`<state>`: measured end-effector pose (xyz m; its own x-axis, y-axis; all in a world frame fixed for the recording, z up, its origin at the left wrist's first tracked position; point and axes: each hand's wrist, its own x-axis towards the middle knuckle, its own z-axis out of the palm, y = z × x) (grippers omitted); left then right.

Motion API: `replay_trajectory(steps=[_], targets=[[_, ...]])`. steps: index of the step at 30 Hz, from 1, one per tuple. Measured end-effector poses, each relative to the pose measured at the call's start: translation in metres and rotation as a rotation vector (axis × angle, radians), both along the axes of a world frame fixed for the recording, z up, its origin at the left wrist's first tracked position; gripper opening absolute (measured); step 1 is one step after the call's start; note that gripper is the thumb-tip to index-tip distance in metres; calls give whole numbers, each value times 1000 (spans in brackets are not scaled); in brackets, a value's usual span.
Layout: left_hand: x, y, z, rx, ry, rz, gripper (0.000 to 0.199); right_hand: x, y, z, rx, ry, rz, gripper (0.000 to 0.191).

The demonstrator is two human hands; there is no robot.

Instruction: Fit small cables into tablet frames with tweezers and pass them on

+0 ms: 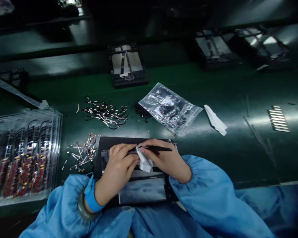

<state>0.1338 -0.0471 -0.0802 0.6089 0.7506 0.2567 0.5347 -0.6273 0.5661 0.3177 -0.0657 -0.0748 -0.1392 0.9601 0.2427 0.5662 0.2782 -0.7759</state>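
Observation:
My right hand (165,158) is closed on slim black tweezers (162,148) that lie sideways under its fingers. It also pinches a small white wipe (145,162), which hangs down between my hands. My left hand (120,163) is beside it with fingers curled together, the fingertips meeting near the tweezers' tip; what they pinch is hidden. Both hands are over an opened tablet-like device (142,191) in a black holder (109,141). My hands cover the device's upper part.
Flex cables lie in a dark pile (104,112) and a lighter pile (83,153). A clear tray (58,142) of parts stands left. Beyond my hands are a plastic bag (173,109), a folded white wipe (215,120) and another device (127,64). Metallic strips (278,119) lie right.

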Motion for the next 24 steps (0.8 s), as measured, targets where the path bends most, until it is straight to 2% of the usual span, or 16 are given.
replay_trajectory(steps=[3, 7, 11, 13, 17, 19, 22, 24], targets=[[0, 0, -1, 2, -8, 4, 15, -2, 1, 3, 38, -83, 20, 11], [0, 1, -1, -36, -14, 6, 13, 5, 8, 6, -73, -102, 95, 10], [0, 2, 0, -24, -12, -4, 14, 8, 11, 9, 1, -200, 204, 15], [0, 2, 0, -16, -10, -7, 14, 8, 10, 10, 26, -221, 173, 16], [1, 2, -1, -47, 19, 0, 15, 8, 10, 11, -43, -159, 157, 9], [1, 3, -1, -52, 36, 7, 16, 7, 9, 12, -35, -197, 179, 9], [1, 3, -3, -52, 27, 6, 17, 5, 7, 15, 3, -283, 128, 13], [1, 3, -3, -53, 11, 1, 16, 4, 4, 14, -26, -261, 91, 14]])
